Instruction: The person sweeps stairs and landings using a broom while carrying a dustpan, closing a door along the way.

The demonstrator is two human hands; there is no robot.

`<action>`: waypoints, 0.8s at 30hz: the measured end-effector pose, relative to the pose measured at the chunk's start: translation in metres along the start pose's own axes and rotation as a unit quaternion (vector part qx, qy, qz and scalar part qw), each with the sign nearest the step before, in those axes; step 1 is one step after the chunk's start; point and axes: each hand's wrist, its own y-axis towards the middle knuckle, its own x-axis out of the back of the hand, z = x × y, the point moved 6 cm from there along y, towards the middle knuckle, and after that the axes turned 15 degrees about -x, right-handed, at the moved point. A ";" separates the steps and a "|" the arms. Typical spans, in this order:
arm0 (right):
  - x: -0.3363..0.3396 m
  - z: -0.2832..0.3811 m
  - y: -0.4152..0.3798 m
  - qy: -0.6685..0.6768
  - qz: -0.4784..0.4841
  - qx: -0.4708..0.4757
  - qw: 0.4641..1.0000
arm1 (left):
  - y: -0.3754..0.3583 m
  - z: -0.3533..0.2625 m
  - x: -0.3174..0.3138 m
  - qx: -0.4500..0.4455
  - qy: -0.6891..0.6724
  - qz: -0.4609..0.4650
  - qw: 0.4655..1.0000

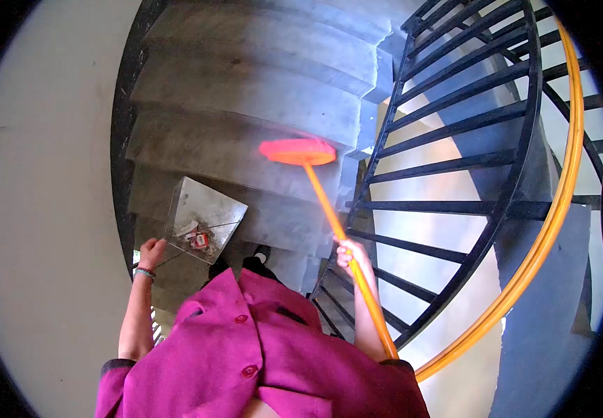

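My right hand (354,255) is wrapped around the yellow handle of a broom (324,202). The broom's red-orange head (298,151) is slightly blurred and lies over a grey step ahead of me. At the left, my left hand (151,253) is closed at the thin wire handle of a metal dustpan (212,198); the grip itself is partly hidden. Inside the pan lies some litter (198,237), with red and white scraps among dark dirt. The dustpan is over the steps near my feet.
Curved concrete stairs (246,83) stretch ahead of me. On the right runs a black metal railing (448,164) with a yellow handrail (552,233). A pale wall (43,209) borders the left side, and my shoe (262,253) shows on a step.
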 end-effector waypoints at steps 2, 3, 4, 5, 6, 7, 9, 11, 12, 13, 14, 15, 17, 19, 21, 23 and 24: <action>0.003 0.011 0.019 0.062 -0.018 0.028 0.998 | 0.009 -0.009 -0.007 -0.005 -0.005 0.021 1.000; 0.005 0.011 0.029 0.086 -0.031 0.035 0.995 | 0.014 -0.016 -0.012 -0.019 0.000 0.031 0.999; 0.004 0.005 0.036 0.087 -0.040 0.031 0.995 | 0.016 -0.017 -0.017 -0.030 0.000 0.039 0.999; -0.002 0.003 0.043 0.097 -0.028 0.029 0.995 | 0.020 -0.012 -0.020 -0.027 -0.005 0.039 0.999; -0.012 0.001 0.049 0.106 -0.015 0.026 0.994 | 0.023 -0.002 -0.025 -0.026 0.003 0.057 0.998; -0.018 -0.010 0.052 0.105 -0.020 0.023 0.994 | 0.023 0.007 -0.028 -0.022 0.012 0.078 0.997; -0.054 -0.040 0.050 0.185 0.031 -0.010 0.982 | 0.027 -0.006 -0.015 -0.022 0.003 0.085 0.996; -0.070 -0.083 0.053 0.203 0.022 -0.027 0.979 | 0.029 -0.001 -0.024 -0.021 -0.022 0.090 0.995; -0.077 -0.107 0.056 0.214 0.071 -0.038 0.974 | 0.031 0.002 -0.026 -0.018 -0.010 0.095 0.995; -0.094 -0.130 0.051 0.212 0.076 -0.061 0.972 | 0.033 0.003 -0.027 -0.015 0.004 0.100 0.995; -0.108 -0.154 0.046 0.211 0.087 -0.079 0.970 | 0.034 0.003 -0.027 -0.010 -0.008 0.090 0.996; -0.122 -0.176 0.039 0.192 0.114 -0.098 0.970 | 0.035 0.007 -0.028 -0.010 -0.012 0.091 0.996; -0.149 -0.214 0.024 0.078 0.112 -0.157 0.978 | 0.045 0.012 -0.019 -0.026 0.004 0.088 0.996; -0.167 -0.218 0.003 0.072 0.116 -0.155 0.978 | 0.048 0.019 -0.022 -0.034 -0.009 0.094 0.995; -0.165 -0.209 -0.002 0.202 0.151 -0.130 0.959 | 0.044 0.022 -0.019 -0.036 -0.014 0.100 0.994; -0.158 -0.182 0.001 0.208 0.124 -0.074 0.967 | 0.042 0.016 -0.014 -0.015 0.005 0.115 0.993; -0.151 -0.166 0.000 0.172 0.096 -0.066 0.978 | 0.040 0.010 -0.009 -0.023 -0.016 0.099 0.995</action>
